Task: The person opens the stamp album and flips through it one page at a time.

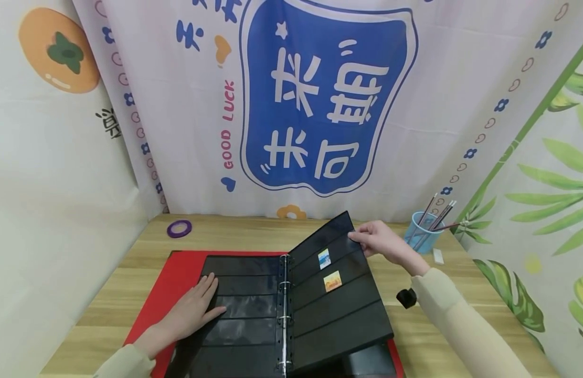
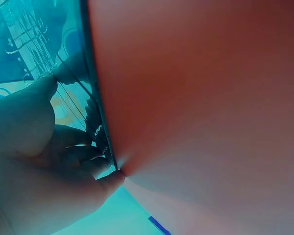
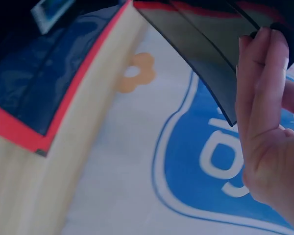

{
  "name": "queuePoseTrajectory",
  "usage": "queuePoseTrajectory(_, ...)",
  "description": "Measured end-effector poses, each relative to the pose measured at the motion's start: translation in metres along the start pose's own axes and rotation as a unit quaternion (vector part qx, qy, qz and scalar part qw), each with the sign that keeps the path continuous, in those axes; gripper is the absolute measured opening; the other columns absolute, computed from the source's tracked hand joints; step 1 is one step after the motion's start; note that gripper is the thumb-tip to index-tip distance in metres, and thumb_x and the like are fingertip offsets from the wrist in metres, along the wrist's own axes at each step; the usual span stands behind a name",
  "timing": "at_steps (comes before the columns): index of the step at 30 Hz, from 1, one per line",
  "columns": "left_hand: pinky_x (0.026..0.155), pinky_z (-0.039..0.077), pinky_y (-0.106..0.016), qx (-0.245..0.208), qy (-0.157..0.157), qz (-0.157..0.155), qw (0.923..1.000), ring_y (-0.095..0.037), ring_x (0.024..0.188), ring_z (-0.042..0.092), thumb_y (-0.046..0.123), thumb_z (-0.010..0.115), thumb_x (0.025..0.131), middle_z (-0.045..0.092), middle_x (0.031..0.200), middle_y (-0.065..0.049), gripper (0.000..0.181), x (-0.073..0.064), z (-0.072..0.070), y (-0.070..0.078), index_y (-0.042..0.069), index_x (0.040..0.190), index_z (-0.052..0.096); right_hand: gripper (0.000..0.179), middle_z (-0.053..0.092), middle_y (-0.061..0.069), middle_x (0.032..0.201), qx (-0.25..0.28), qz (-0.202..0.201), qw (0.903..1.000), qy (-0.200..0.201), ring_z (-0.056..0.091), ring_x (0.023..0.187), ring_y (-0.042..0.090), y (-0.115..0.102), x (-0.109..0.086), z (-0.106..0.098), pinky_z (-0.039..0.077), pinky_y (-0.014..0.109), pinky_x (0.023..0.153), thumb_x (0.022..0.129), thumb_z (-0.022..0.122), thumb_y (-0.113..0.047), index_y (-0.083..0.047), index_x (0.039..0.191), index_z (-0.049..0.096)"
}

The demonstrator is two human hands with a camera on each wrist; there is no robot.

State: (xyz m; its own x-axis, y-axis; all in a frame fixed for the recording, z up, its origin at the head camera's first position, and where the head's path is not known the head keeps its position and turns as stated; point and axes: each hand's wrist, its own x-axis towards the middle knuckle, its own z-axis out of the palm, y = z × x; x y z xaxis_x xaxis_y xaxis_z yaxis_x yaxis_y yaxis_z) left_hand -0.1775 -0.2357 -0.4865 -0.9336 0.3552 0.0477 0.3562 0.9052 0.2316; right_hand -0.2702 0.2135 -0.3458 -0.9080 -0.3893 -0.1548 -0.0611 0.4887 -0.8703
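A stamp album with a red cover (image 1: 170, 275) lies spread on the table, its black pages held by metal rings (image 1: 285, 320). My left hand (image 1: 192, 307) rests with extended fingers on the left page (image 1: 244, 331), near its outer edge. My right hand (image 1: 378, 240) pinches the upper outer edge of the right page (image 1: 340, 315), which is tilted up off the pages beneath. That raised page bears a blue-and-white stamp (image 1: 324, 259) and an orange-yellow stamp (image 1: 332, 281) in its strips. From the right wrist, another stamp (image 3: 51, 14) shows on a page underneath.
A purple ring-shaped roll (image 1: 179, 229) lies at the back left of the wooden table (image 1: 244, 231). At the back right stands a light blue cup (image 1: 421, 233) with several pencils, a small white block (image 1: 437, 256) beside it. A printed curtain (image 1: 201, 131) hangs behind.
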Motion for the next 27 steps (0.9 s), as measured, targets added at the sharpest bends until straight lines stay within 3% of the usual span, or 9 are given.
queuePoseTrajectory(7, 0.107, 0.043, -0.060, -0.002, -0.001, -0.002, 1.0000, -0.051, 0.139, 0.040, 0.045, 0.067, 0.091, 0.040, 0.151, -0.033, 0.080, 0.000, -0.002, 0.001, -0.011, 0.142, 0.044, 0.037, 0.041, -0.006, 0.056, -0.001, -0.005, 0.9999, -0.009, 0.050, 0.052, 0.007, -0.027, 0.006, 0.004, 0.054, 0.024, 0.059, 0.101, 0.057, -0.025, -0.010, 0.069, 0.048)
queuePoseTrajectory(13, 0.106, 0.044, -0.059, -0.003, 0.002, 0.003, 1.0000, -0.052, 0.137, 0.042, 0.042, 0.068, 0.090, 0.041, 0.150, -0.033, 0.078, -0.001, -0.004, 0.004, -0.012, 0.141, 0.045, 0.029, 0.069, -0.004, 0.071, 0.036, -0.006, 0.9991, -0.021, 0.071, 0.069, 0.009, -0.038, 0.013, 0.013, 0.062, 0.030, 0.073, 0.101, 0.058, -0.024, 0.002, 0.099, 0.069)
queuePoseTrajectory(16, 0.106, 0.044, -0.059, 0.000, 0.003, 0.003, 1.0000, -0.051, 0.137, 0.042, 0.042, 0.068, 0.090, 0.041, 0.150, -0.033, 0.077, -0.001, -0.003, 0.004, -0.012, 0.141, 0.045, 0.032, 0.071, -0.004, 0.074, 0.054, -0.006, 0.9983, -0.021, 0.070, 0.070, 0.007, -0.042, 0.019, 0.019, 0.062, 0.028, 0.073, 0.101, 0.058, -0.024, 0.005, 0.107, 0.069)
queuePoseTrajectory(22, 0.107, 0.044, -0.059, 0.000, 0.004, 0.004, 1.0000, -0.051, 0.138, 0.042, 0.041, 0.068, 0.090, 0.041, 0.150, -0.033, 0.077, -0.001, -0.003, 0.004, -0.011, 0.141, 0.045, 0.030, 0.069, -0.005, 0.071, 0.078, -0.006, 0.9968, -0.016, 0.066, 0.067, 0.006, -0.054, 0.027, 0.031, 0.060, 0.024, 0.070, 0.102, 0.056, -0.022, 0.006, 0.106, 0.068)
queuePoseTrajectory(27, 0.107, 0.044, -0.059, -0.004, 0.001, 0.002, 1.0000, -0.052, 0.138, 0.041, 0.041, 0.069, 0.090, 0.041, 0.150, -0.033, 0.077, -0.001, -0.005, 0.005, -0.011, 0.141, 0.046, 0.029, 0.055, -0.007, 0.062, 0.078, -0.013, 0.9968, -0.014, 0.056, 0.059, 0.007, -0.063, 0.030, 0.040, 0.059, 0.023, 0.069, 0.101, 0.058, -0.023, 0.004, 0.104, 0.067)
